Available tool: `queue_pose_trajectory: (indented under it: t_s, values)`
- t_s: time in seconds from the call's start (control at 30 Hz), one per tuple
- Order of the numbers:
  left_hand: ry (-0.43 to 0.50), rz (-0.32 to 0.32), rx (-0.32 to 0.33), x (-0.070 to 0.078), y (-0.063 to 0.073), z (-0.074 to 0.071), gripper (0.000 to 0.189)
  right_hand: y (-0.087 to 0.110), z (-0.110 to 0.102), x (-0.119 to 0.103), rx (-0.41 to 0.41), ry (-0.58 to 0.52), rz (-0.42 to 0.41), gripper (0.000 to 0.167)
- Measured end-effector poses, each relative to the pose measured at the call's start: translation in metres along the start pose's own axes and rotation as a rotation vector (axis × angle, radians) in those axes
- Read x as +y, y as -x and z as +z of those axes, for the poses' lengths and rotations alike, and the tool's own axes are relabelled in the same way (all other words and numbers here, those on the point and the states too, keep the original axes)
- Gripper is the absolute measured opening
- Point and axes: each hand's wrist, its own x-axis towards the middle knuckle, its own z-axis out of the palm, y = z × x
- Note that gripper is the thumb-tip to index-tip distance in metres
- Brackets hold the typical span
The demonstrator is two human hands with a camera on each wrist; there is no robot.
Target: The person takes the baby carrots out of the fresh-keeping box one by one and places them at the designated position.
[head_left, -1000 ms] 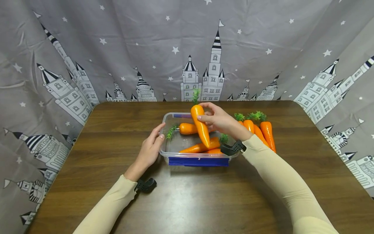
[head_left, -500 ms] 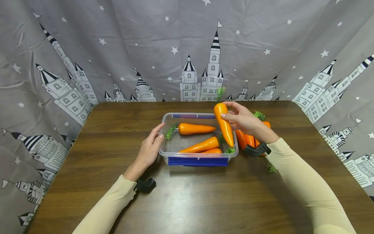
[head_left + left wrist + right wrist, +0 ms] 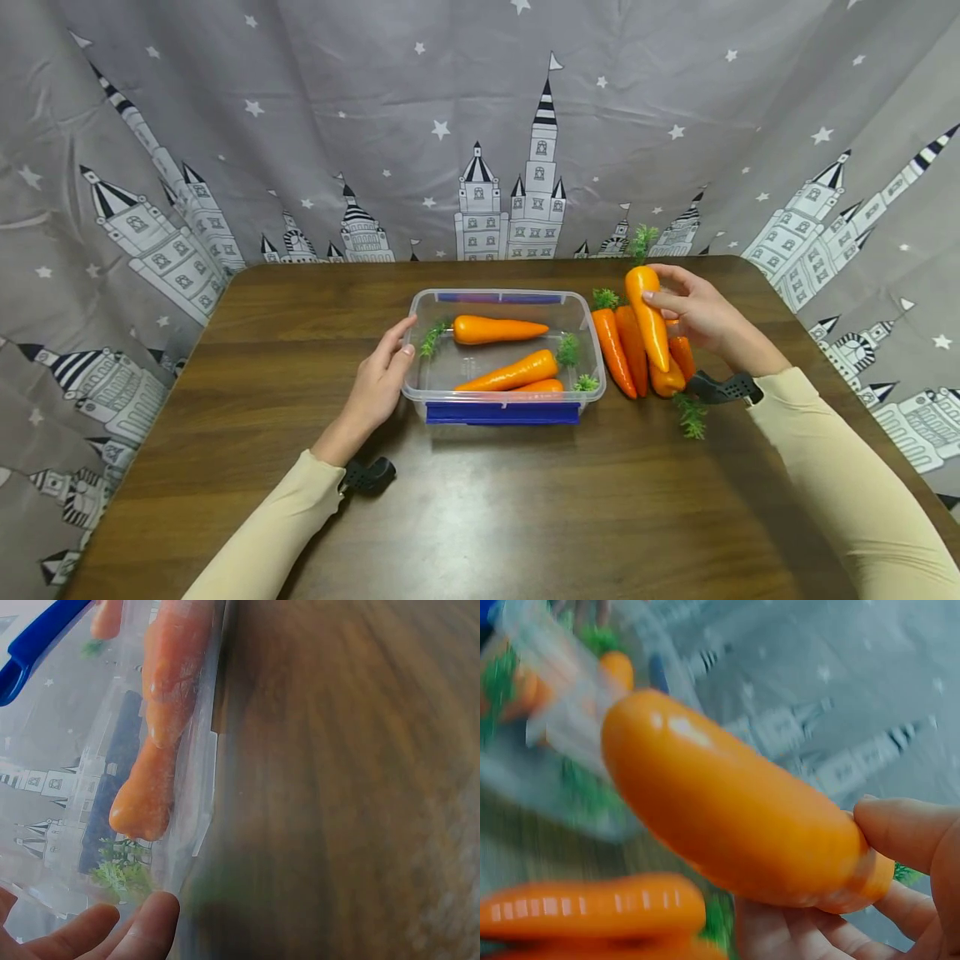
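A carrot with a green leafy top is pinched between the thumb and fingers of my right hand, tip pointing down over a pile of carrots on the table. In the right wrist view the held carrot fills the middle. My left hand rests against the left side of a clear plastic container, its fingers fairly straight at the rim. Inside lie one carrot along the back and two near the front, one partly hidden by the front wall. The left wrist view shows left fingertips beside the container wall.
A blue latch flap hangs along the container's front. The carrot pile lies just right of the container, one leafy top pointing toward me. Behind the wooden table hangs a grey curtain printed with castles.
My right hand has carried the carrot from above the container rightward to over the carrot pile. The left hand stays at the container's left side.
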Motion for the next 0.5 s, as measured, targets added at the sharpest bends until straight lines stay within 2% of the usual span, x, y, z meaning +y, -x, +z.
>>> queue_pose_trajectory:
  t_s: [0.17, 0.5]
  values:
    - [-0.003, -0.003, -0.003, 0.0, 0.0, -0.001, 0.048, 0.004, -0.027, 0.018, 0.035, -0.092, 0.032, 0.063]
    - [-0.017, -0.014, 0.0, 0.001, 0.0, 0.0, 0.048, 0.007, -0.065, 0.044, 0.08, -0.102, 0.078, 0.075]
